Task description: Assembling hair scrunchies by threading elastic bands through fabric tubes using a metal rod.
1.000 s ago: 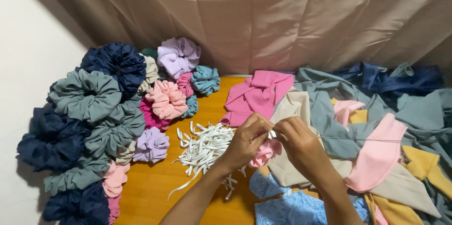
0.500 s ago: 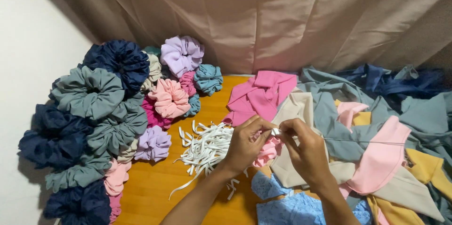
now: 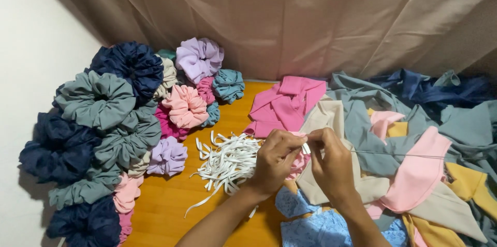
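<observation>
Left hand and right hand meeting at centre, fingers curled tight, pinching a strip of white elastic between the fingertips, with a pink cloth piece tucked just beneath. Barely any change from half a second ago: same pinch, hands held in the same spot. White elastic pile just left on the wooden floor, scrunchies heaped far left, loose cloth pieces spread right.
</observation>
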